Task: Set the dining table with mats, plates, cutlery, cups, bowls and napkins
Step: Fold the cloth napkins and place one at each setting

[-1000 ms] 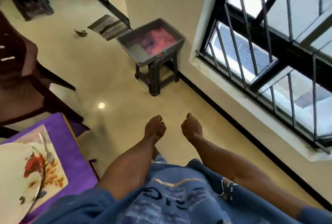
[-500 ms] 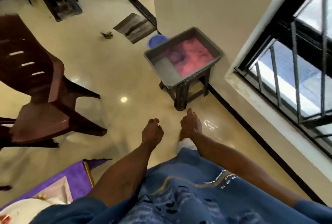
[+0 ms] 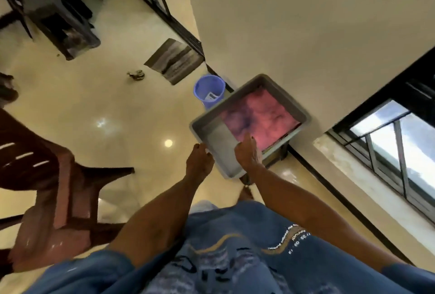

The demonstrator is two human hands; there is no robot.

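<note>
A grey plastic tray [image 3: 280, 85] stands on a dark stool by the wall. A pink and purple patterned cloth or mat [image 3: 261, 114] lies flat in it; the tray's near-left part is bare grey. My right hand [image 3: 248, 156] reaches into the tray, fingers stretched out at the near edge of the pink piece, holding nothing. My left hand [image 3: 199, 164] is at the tray's near-left rim, seen from the back with its fingers curled out of sight. The image is motion-blurred.
A blue plastic bin [image 3: 209, 91] stands on the floor just behind the tray. A brown plastic chair [image 3: 54, 190] is at the left. A striped doormat [image 3: 175, 60] lies by the sliding door, a barred window [image 3: 397, 143] is at the right, dark furniture [image 3: 58, 25] stands far left.
I have moved away from the purple-clothed table, which has left the view, and toward the tray. Both hands went from hanging above the floor to the tray, the right one now over it.
</note>
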